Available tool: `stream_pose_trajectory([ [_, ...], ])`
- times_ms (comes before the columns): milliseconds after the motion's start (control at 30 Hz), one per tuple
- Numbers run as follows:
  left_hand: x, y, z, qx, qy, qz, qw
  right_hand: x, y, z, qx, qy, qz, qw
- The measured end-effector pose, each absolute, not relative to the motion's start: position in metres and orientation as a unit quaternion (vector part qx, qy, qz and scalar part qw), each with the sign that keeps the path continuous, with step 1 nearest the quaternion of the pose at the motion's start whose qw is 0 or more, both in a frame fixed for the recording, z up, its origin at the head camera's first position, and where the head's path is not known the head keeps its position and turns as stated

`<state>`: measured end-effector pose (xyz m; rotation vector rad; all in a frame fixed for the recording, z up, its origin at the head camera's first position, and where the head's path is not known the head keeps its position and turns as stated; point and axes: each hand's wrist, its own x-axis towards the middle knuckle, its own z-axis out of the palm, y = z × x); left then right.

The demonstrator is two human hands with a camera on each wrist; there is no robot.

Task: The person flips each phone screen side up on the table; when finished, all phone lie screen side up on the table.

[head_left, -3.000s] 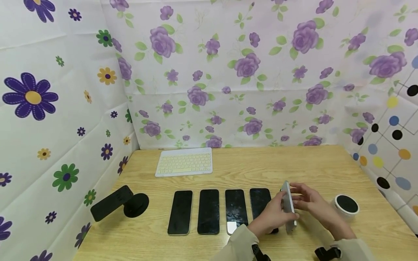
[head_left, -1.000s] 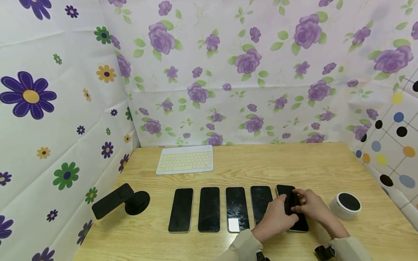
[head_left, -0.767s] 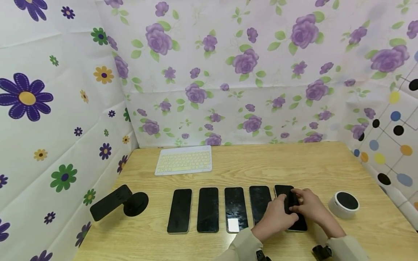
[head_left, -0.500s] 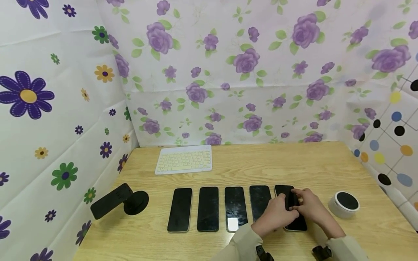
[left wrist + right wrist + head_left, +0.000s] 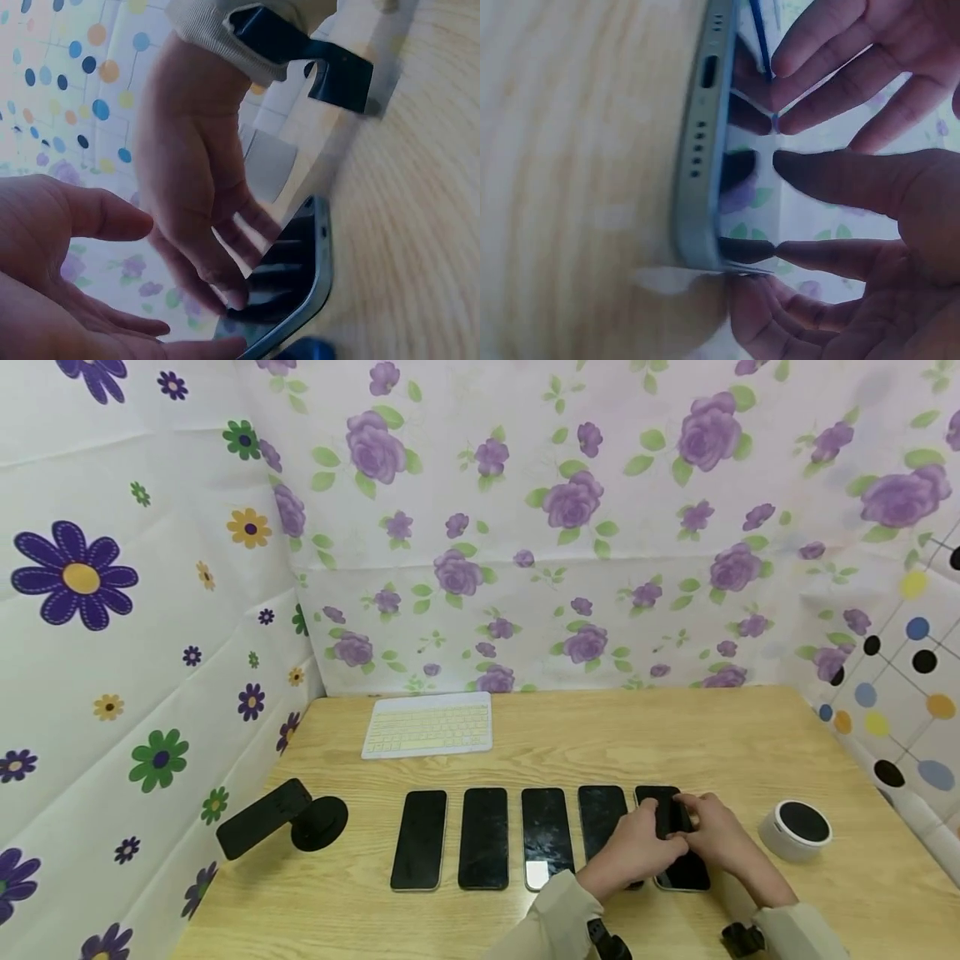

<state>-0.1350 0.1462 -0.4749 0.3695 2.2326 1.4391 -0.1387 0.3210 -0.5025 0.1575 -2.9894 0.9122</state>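
Note:
A black-screened smartphone [image 5: 682, 872] lies face up at the right end of a row of phones on the wooden table. My left hand [image 5: 632, 850] is over its left side, and my right hand [image 5: 716, 835] over its right side, the thumbs close together above the screen. In the right wrist view the phone's metal edge [image 5: 700, 150] shows a charging port and speaker holes; my right fingertips meet their reflections on the glass. My left fingers [image 5: 127, 319], fairly straight in the left wrist view, reach the phone's far end. Neither hand grips it.
Several more phones [image 5: 483, 839] lie side by side to the left. A white keyboard [image 5: 429, 725] sits at the back. A black stand with a round base [image 5: 320, 823] is at far left, and a white round device with a black top [image 5: 797, 831] at right. Patterned cloth walls enclose the table.
Three seconds ago the phone stood tilted on edge, held between both hands; now it lies flat in the row. Since then, the left thumb has moved closer to the right hand.

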Motion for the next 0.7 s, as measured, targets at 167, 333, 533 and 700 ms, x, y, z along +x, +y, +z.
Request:
stream_pose_trajectory([
  [167, -0.139, 0.134, -0.475, 0.140, 0.804, 0.549, 0.180, -0.133, 0.319, -0.494, 0.030, -0.960, 0.276, 0.012],
  [333, -0.146, 0.117, -0.472, 0.144, 0.789, 0.577, 0.155, -0.128, 0.309, -0.479, 0.031, -0.963, 0.265, 0.048],
  [533, -0.155, 0.092, -0.467, 0.206, 0.802, 0.545, 0.129, -0.123, 0.292, -0.458, 0.057, -0.954, 0.277, 0.097],
  [700, -0.158, 0.071, -0.459, 0.270, 0.831, 0.477, 0.091, -0.122, 0.276, -0.447, 0.073, -0.948, 0.283, 0.123],
])
